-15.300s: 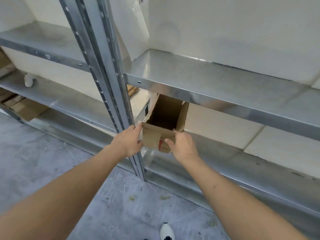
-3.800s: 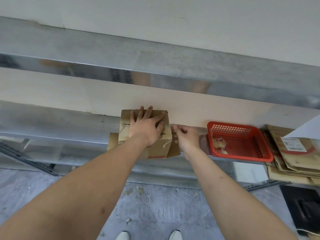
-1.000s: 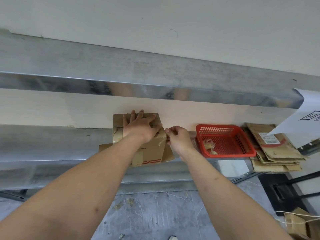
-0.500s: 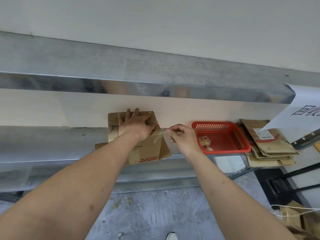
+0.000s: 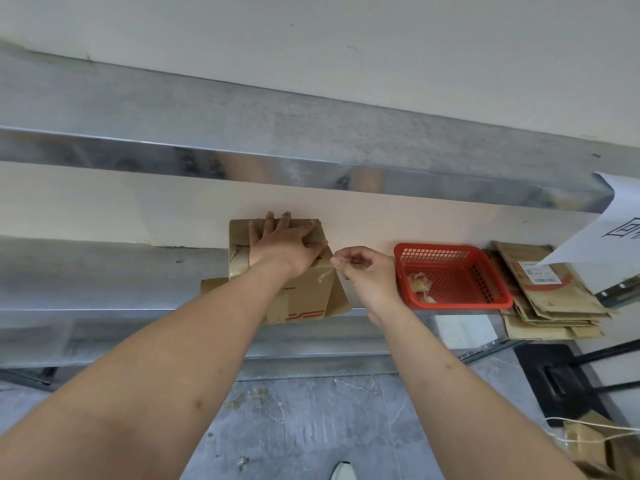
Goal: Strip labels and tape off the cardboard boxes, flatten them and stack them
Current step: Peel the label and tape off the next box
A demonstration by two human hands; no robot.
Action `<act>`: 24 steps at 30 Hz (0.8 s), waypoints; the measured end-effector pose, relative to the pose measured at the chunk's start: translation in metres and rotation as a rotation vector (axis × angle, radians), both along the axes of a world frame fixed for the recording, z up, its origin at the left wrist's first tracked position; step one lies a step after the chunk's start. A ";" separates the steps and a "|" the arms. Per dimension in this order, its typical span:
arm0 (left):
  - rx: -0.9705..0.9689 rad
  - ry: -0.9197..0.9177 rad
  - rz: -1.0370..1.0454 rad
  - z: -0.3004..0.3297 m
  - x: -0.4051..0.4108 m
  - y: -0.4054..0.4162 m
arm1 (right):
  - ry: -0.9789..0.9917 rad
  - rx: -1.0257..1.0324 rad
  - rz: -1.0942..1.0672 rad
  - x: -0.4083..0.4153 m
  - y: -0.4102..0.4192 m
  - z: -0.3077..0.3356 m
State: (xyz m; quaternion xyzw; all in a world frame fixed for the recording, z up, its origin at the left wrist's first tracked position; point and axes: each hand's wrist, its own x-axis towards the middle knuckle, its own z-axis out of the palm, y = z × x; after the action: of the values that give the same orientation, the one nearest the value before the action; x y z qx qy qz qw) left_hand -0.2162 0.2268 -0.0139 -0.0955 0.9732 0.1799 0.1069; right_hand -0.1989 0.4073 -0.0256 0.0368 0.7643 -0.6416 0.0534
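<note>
On the metal shelf (image 5: 104, 271) the left hand (image 5: 282, 249) lies flat on top of the cardboard box (image 5: 304, 292), fingers spread and straight, pressing it down; the box sits under that palm at the shelf's front edge, its flaps splayed out to either side and red print showing on its near face. Just right of that hand, the right hand (image 5: 363, 271) pinches a strip of clear tape (image 5: 325, 273) between thumb and fingertips, the other fingers curled in; the strip runs from the pinch back to the box's right upper edge, where it still clings. Right of the pinching hand, close beside it, stands a red basket (image 5: 457, 303) with crumpled tape scraps (image 5: 419, 287) inside. Farther right again, touching the basket's far side, lies a stack of flattened boxes (image 5: 550, 306), the top one bearing a white label (image 5: 542, 273).
</note>
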 end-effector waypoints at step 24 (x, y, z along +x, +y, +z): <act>0.035 -0.014 0.010 0.001 -0.012 -0.002 | 0.197 0.389 0.115 0.011 -0.006 -0.002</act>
State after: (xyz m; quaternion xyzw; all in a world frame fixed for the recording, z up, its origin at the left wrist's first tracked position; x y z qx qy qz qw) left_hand -0.2277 0.2244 -0.0124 -0.0998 0.9685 0.1970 0.1146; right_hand -0.1882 0.4010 -0.0279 -0.0601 0.8760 -0.4785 0.0070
